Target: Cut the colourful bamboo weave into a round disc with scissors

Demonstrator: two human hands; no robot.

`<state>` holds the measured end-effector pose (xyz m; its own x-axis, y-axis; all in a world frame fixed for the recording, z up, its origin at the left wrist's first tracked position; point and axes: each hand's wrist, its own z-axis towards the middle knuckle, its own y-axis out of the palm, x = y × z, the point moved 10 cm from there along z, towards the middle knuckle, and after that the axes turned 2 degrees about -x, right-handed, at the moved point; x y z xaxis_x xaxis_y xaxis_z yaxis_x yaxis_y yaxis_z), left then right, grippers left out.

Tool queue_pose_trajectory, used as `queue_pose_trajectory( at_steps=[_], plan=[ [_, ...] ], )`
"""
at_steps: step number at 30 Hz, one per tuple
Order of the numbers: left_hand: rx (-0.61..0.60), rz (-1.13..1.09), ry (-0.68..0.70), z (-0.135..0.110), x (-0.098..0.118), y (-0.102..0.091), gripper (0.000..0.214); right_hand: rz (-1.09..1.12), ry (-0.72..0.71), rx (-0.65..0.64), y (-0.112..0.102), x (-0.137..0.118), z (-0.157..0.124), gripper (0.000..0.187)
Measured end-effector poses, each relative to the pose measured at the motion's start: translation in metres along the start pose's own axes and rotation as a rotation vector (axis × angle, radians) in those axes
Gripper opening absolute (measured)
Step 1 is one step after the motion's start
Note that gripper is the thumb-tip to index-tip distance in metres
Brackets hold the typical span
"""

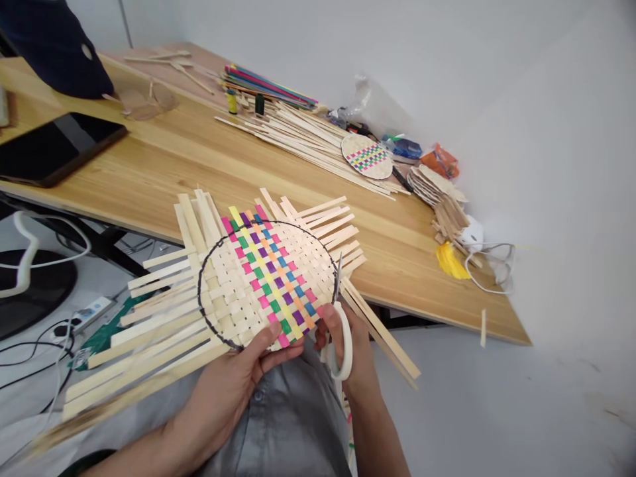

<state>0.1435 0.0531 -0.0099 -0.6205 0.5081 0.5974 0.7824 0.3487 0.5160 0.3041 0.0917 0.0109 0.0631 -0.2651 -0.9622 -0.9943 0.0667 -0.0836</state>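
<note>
A woven mat (233,291) of pale flat strips, with pink, green, yellow, purple, orange and blue strips across its middle, is held over my lap. A black outline, roughly round, is drawn on it. Long loose strip ends stick out at the left, top and right. My left hand (248,364) grips the mat's near edge, thumb on top. In my right hand (348,344) are white-handled scissors (342,341), their blades pointing up along the outline's right side. Trimmed edge shows near the right hand, where cut strips hang down.
On the wooden table (173,159) lie a dark tablet (59,149), glasses (146,99), bundled pale strips (298,139), coloured sticks (268,86) and a finished round woven piece (368,157). At right are stacked pale pieces (432,185), a yellow bundle (451,260) and a white cable (489,290).
</note>
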Motion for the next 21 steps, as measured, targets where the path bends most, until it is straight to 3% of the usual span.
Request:
queue_pose_trajectory(
  at_steps=[10,21],
  plan=[
    [0.003,0.028,0.002,-0.0026,0.0017,0.0032,0.063,0.062,0.100,0.115,-0.0059,0.0042,-0.0021,0.051],
    [0.016,0.014,-0.003,-0.0050,0.0029,0.0024,0.057,-0.037,0.068,0.058,-0.0081,0.0025,-0.0011,0.049]
  ],
)
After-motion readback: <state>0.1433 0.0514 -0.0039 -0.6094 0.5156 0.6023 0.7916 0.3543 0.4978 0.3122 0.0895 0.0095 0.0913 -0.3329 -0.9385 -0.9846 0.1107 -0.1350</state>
